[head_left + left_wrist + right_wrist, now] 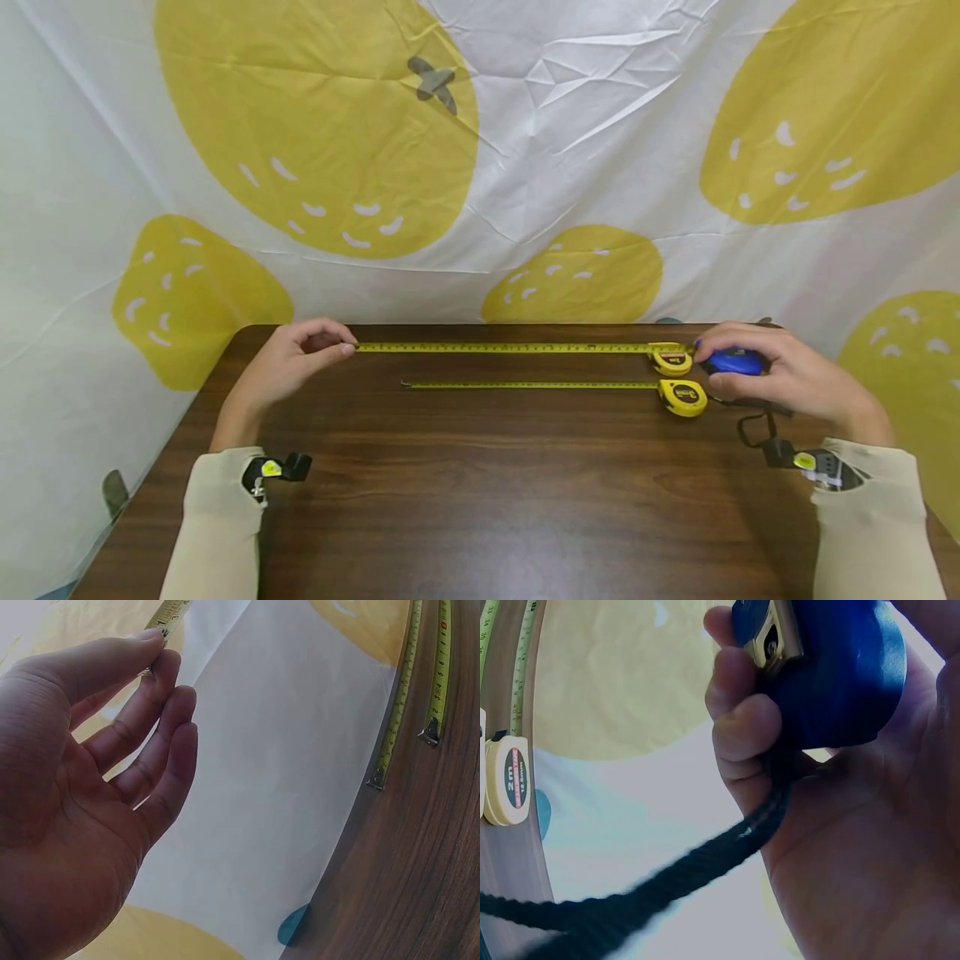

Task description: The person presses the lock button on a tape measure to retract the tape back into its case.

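Observation:
My right hand point(795, 371) holds a blue tape measure point(735, 361) above the back right of the table, its fingers curled round the case. From that case a yellow blade point(510, 347) stretches leftward. My left hand point(288, 358) pinches the blade's end between thumb and fingertip. Below the raised blade, a yellow tape measure point(672, 361) lies on the table; its own pulled-out blade point(401, 697) shows in the left wrist view but is mostly covered in the head view. Nearer me lies a second yellow tape measure point(684, 398) with its blade point(525, 385) out to the left.
A black cord strap point(697, 862) hangs from the blue case, seen large in the right wrist view. The brown wooden table point(480, 500) ends at the back against a white curtain point(525, 167) with yellow fruit shapes. Camera mounts are strapped to both wrists.

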Motion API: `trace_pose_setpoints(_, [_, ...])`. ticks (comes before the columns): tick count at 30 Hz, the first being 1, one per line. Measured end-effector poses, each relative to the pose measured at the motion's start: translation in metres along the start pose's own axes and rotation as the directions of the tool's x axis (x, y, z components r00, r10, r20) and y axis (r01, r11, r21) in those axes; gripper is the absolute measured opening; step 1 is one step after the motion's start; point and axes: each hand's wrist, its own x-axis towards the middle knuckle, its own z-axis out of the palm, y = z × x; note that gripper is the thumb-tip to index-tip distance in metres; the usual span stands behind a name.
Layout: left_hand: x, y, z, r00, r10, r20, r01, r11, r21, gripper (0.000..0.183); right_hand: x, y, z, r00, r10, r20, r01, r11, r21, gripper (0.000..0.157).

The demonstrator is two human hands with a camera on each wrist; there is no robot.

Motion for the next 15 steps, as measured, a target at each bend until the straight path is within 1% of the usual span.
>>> trace_pose_setpoints(4, [0.0000,0.0005,0.0000,1.000,-0.007,0.001,0.007,1.000,-0.003,0.011,0.0017,-0.0010,-0.0013,0.999,-0.043,0.007,0.043,0.999,0.009,0.053])
trace_pose_setpoints(10, [-0.0002,0.0006,0.0005,1.000,-0.003,-0.006,0.003,1.000,-0.004,0.010,0.0029,-0.0024,-0.0016,0.998,-0.057,0.019,0.057,0.998,0.017,0.052])
trace_pose_setpoints(15, [-0.0007,0.0004,0.0003,1.000,0.007,-0.006,-0.007,1.000,0.002,0.009,0.0028,-0.0049,-0.0009,0.999,-0.047,0.022,0.047,0.999,0.019,0.049])
